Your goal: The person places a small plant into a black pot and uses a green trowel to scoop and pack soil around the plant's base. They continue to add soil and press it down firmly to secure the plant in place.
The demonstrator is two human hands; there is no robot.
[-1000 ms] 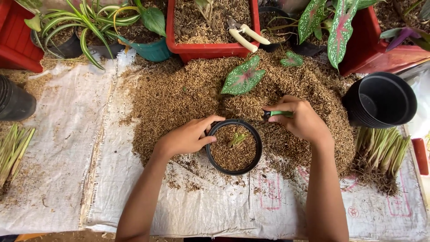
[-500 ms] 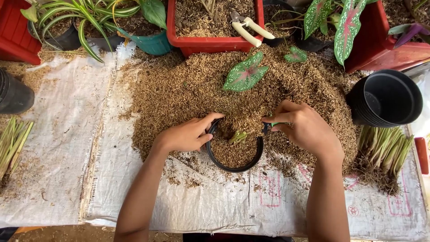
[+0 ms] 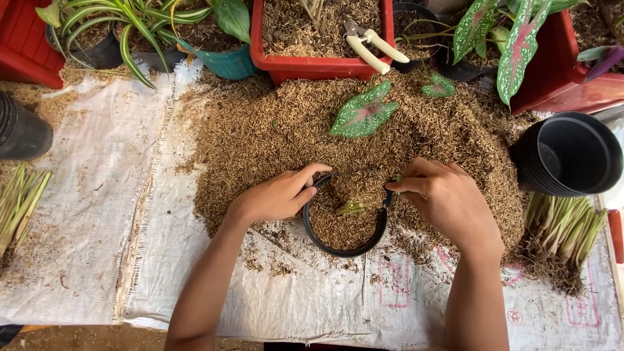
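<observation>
My left hand [image 3: 276, 195] gripped the small black pot [image 3: 346, 214] at its nine o'clock rim; my right hand [image 3: 445, 198], at three o'clock, pinched what looked like a green sprig [image 3: 398, 178], amid the husk pile [image 3: 260, 136].

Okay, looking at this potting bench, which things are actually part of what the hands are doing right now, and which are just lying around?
In use:
left hand on the rim of the small black pot
right hand at the opposite rim
tiny green shoot in the pot
heap of husk mix

Lying about:
pruning shears in the red planter
stacked black pots
loose pink-veined leaf
grass cuttings
</observation>
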